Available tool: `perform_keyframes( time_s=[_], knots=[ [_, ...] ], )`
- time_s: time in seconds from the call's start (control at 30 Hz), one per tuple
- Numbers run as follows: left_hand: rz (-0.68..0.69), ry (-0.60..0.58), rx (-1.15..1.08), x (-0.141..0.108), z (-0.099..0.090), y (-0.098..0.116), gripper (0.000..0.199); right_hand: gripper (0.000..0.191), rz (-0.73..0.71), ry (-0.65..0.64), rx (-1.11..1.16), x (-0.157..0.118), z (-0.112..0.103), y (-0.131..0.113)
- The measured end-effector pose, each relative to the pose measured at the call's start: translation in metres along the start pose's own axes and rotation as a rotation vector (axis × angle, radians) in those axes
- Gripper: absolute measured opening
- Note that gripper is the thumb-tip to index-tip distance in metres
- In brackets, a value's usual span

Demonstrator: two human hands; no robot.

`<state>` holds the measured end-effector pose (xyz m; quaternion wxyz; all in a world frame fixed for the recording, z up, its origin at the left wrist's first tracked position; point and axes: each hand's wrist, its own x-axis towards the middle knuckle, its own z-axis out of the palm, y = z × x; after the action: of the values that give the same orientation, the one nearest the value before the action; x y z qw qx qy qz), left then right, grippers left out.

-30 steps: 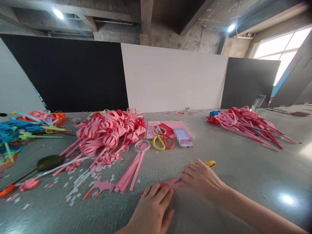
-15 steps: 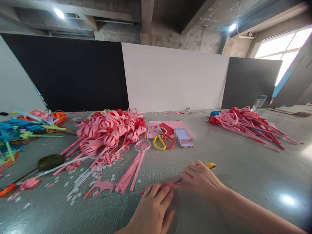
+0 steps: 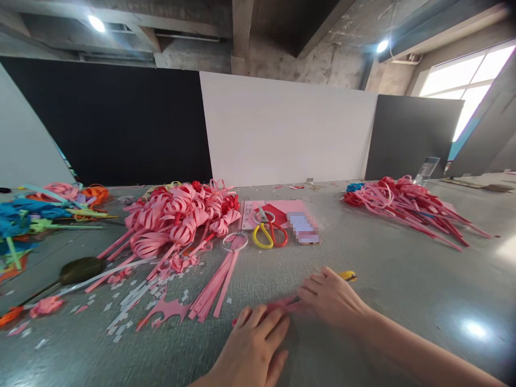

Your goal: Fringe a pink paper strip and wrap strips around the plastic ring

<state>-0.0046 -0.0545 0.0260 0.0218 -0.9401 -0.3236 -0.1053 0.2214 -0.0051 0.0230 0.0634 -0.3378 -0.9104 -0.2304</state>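
Observation:
My left hand [image 3: 260, 341] rests at the bottom middle, its bent fingers pressing a strip of pink paper [image 3: 284, 305] onto the table. The fingertips hide the strip's left part, where a bit of pink shows beyond them. To its right, my right hand [image 3: 330, 295] is closed around what looks like a utility knife with a yellow end [image 3: 347, 276]. A thin dark tip sticks out on the other side, over the pink strip. The strip is blurred, so its edges and any cut are unclear.
Pink paper strips tied at a white ring [image 3: 235, 242], scissors [image 3: 266, 234] with yellow and red handles, and a phone [image 3: 303, 228] lie ahead. Pink paper flowers [image 3: 177, 215] and scraps [image 3: 169, 310] spread left. More pink strips [image 3: 403, 207] lie far right, before upright boards [image 3: 286, 129].
Both hands stay almost in place, the right one shifting very slightly left. The whole view drifts a little to the left. Nothing is let go.

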Motion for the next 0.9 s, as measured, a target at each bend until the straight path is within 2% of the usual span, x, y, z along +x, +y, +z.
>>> perform_keyframes(
  time_s=[0.9],
  knots=[
    [-0.014,-0.017,-0.004,-0.001,0.001,-0.001,0.042,0.008,-0.019,-0.029,0.044,-0.004,-0.002,0.011]
  ],
)
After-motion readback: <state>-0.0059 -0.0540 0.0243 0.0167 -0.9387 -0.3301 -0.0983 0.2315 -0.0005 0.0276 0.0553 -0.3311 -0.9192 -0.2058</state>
